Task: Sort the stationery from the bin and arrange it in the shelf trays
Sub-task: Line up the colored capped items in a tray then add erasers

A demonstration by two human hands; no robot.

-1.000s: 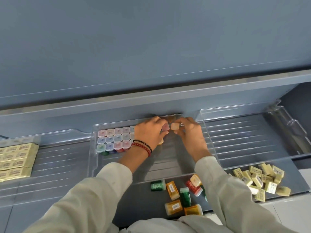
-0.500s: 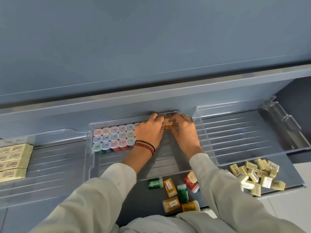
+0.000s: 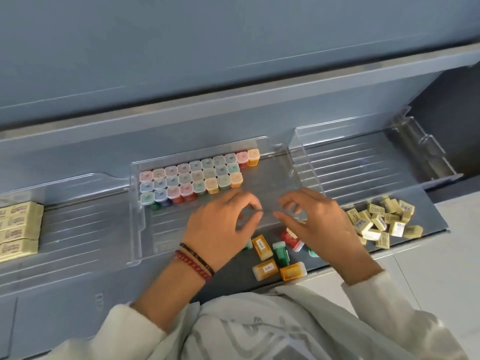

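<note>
A clear middle tray (image 3: 135, 224) holds three rows of small coloured boxes (image 3: 192, 178) standing upright with pale lids; a red one (image 3: 242, 160) and an orange one (image 3: 253, 157) end the back row. My left hand (image 3: 220, 227) and my right hand (image 3: 311, 224) hover over the tray's front part, fingers loosely curled, holding nothing. Just in front of the tray, several loose boxes lie on the grey shelf: yellow (image 3: 261, 247), green (image 3: 281, 253), red (image 3: 292, 239) and orange (image 3: 292, 272).
A pile of pale yellow erasers (image 3: 381, 219) lies on the shelf at the right. The clear right tray (image 3: 363, 162) holds nothing. In the left tray (image 3: 85, 219), stacked yellow erasers (image 3: 18, 229) sit at the far left. A grey panel rises behind the trays.
Both hands have drawn back from the tray's rear edge toward me and now hold nothing. The red and orange boxes they held stand at the end of the back row.
</note>
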